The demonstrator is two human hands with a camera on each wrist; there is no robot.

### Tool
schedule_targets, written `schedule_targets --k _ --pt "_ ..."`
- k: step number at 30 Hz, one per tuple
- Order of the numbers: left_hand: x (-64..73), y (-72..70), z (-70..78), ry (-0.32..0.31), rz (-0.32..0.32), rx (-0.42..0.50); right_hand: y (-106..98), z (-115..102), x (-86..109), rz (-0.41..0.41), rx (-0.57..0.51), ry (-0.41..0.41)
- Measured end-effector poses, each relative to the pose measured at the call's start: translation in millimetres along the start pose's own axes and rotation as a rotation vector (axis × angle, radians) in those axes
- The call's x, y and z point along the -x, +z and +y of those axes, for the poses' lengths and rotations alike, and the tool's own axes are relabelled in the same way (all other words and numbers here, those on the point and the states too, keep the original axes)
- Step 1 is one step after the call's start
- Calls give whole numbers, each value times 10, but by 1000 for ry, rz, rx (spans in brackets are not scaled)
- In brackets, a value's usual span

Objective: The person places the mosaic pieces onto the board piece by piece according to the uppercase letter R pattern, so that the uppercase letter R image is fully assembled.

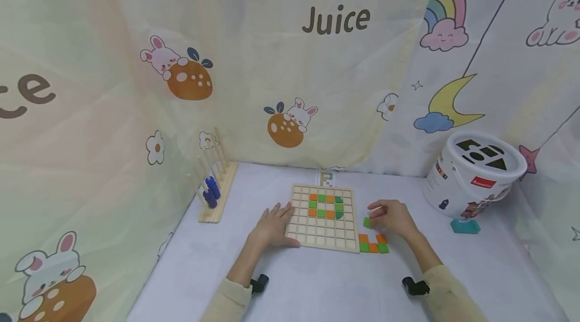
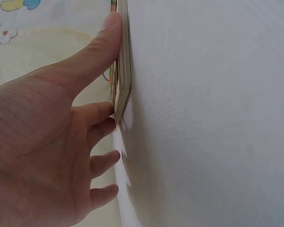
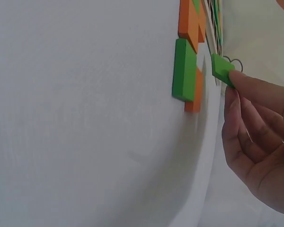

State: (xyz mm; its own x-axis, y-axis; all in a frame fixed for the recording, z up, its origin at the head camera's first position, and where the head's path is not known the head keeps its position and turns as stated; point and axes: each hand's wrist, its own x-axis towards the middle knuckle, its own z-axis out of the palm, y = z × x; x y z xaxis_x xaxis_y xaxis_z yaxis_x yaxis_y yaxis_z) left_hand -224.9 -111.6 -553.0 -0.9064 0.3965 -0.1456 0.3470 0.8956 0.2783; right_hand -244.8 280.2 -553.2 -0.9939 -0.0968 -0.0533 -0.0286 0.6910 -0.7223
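Observation:
A wooden grid board (image 1: pixel 317 234) lies on the white table, with orange and green tiles set in its upper cells around a gap. My left hand (image 1: pixel 273 226) rests at the board's left edge, fingers spread; in the left wrist view its thumb (image 2: pixel 111 35) lies along the board's side (image 2: pixel 124 71). Right of the board, my right hand (image 1: pixel 393 217) pinches a green square tile (image 3: pixel 221 68) between thumb and fingertips. Close below that hand, several loose orange and green tiles (image 1: pixel 373 247) lie against the board's right edge.
A pattern card (image 1: pixel 327 178) lies behind the board. At the left stands a wooden peg rack (image 1: pixel 213 215) with blue beads (image 1: pixel 210 196). A white bucket (image 1: pixel 471 176) with a shape-hole lid stands at the right, a teal block (image 1: pixel 465 227) before it. Printed curtains enclose the table.

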Motion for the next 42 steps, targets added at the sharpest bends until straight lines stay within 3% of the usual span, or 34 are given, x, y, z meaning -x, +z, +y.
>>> schedule_targets --k 6,20,42 --pt "-20 16 -20 1 4 -4 -1 -114 -15 48 -22 -52" --pt "-16 42 -32 0 9 -4 132 -374 -146 35 -52 -63" --pt "-38 42 -19 -11 -10 -19 606 -809 -314 -41 -121 -107"
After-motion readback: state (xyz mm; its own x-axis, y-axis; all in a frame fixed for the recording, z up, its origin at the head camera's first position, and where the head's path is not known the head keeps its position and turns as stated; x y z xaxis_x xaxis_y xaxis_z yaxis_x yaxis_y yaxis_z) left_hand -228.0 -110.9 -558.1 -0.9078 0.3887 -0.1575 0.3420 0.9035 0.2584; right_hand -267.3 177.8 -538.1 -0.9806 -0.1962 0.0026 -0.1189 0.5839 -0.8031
